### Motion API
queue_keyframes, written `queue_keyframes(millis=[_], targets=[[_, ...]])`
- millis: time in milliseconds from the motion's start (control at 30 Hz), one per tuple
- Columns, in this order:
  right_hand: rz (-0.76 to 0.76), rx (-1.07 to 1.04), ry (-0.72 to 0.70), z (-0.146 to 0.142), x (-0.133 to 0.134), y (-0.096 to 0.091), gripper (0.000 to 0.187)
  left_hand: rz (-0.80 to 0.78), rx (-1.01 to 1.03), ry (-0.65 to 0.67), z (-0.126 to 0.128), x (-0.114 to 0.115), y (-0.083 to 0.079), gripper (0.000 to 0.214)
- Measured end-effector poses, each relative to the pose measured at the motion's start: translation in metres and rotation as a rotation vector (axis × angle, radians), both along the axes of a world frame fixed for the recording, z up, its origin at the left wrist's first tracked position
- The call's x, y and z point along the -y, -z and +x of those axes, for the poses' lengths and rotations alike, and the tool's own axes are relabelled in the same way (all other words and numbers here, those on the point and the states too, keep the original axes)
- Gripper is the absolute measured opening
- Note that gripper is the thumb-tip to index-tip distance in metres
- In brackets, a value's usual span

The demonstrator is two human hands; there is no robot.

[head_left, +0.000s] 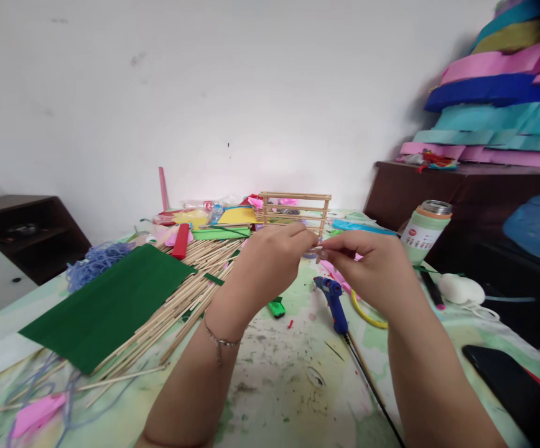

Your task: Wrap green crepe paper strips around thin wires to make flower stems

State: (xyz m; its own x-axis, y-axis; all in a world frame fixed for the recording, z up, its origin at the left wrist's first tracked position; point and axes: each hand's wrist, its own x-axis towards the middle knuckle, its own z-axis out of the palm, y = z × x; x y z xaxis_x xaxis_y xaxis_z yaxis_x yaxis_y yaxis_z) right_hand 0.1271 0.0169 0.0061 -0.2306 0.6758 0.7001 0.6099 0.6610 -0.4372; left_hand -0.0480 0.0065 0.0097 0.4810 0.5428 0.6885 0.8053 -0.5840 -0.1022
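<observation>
Both of my hands meet above the middle of the table, fingertips pinched close together. My left hand (282, 252) is closed, its back turned to me, so whatever its fingers grip is hidden. In my right hand (367, 264), thumb and forefinger pinch something small and pale that I cannot make out. Just behind my hands stands a small frame of wooden sticks (295, 196). Below my right hand a blue glue gun (334, 303) lies on the table, its black cord running toward me. A green cutter-like piece (277, 308) lies under my left hand.
Left of my hands are a pile of thin wooden sticks (176, 311), a dark green sheet (106, 308) and tangled blue yarn (95, 264). On the right are a green bottle (422, 236), a white mouse-shaped object (461, 289), a yellow ring (366, 314) and a black phone (507, 379).
</observation>
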Motion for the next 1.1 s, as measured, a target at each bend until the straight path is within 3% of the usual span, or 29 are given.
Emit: queue_keyframes(millis=[167, 433, 600, 700, 767, 900, 967, 1100], targets=[[0.074, 0.096, 0.027, 0.002, 0.005, -0.003, 0.015, 0.064, -0.003, -0.027, 0.005, -0.003, 0.005, 0.029], [0.471, 0.254, 0.235, 0.001, 0.01, 0.0, 0.009, -0.128, 0.259, 0.002, 0.014, -0.004, 0.006, 0.028], [0.519, 0.159, 0.224, 0.011, 0.025, -0.008, 0.016, -0.186, 0.409, -0.037, 0.012, -0.006, 0.007, 0.024], [0.418, 0.019, 0.308, 0.022, 0.036, -0.013, 0.011, -0.165, 0.451, -0.078, 0.01, -0.006, 0.006, 0.024], [0.213, -0.025, 0.288, 0.025, 0.038, -0.016, 0.022, -0.147, 0.5, -0.077, 0.011, -0.005, 0.006, 0.021], [-0.252, -0.024, 0.035, 0.012, 0.023, -0.012, 0.029, -0.226, 0.728, 0.013, 0.016, -0.004, 0.007, 0.016], [-0.355, -0.185, -0.088, -0.002, 0.009, -0.007, 0.03, -0.3, 0.857, 0.058, 0.018, -0.005, 0.008, 0.016], [-0.421, -0.471, -0.193, -0.019, -0.011, 0.003, 0.036, -0.38, 0.952, 0.109, 0.019, -0.011, 0.011, 0.015]])
